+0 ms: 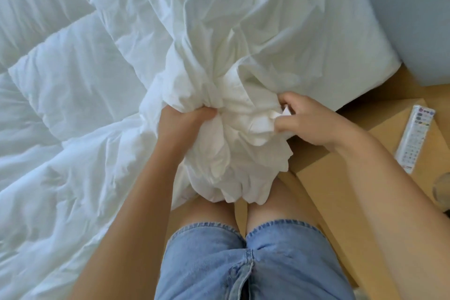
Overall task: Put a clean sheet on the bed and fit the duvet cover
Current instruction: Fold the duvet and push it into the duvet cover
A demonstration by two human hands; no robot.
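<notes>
A thin white duvet cover lies crumpled across the bed, gathered into a bunch at the bed's near edge, over my knees. My left hand grips the left side of that bunch, fingers dug into the cloth. My right hand pinches a fold at the bunch's right side. A puffy quilted white duvet spreads over the left part of the bed, partly under the cover. The mattress corner, in white, shows at the right.
A light wooden bedside table stands right of the bed, with a white remote control on it and a glass at the frame's right edge. A pale blue wall or headboard rises at the upper right. I wear denim shorts.
</notes>
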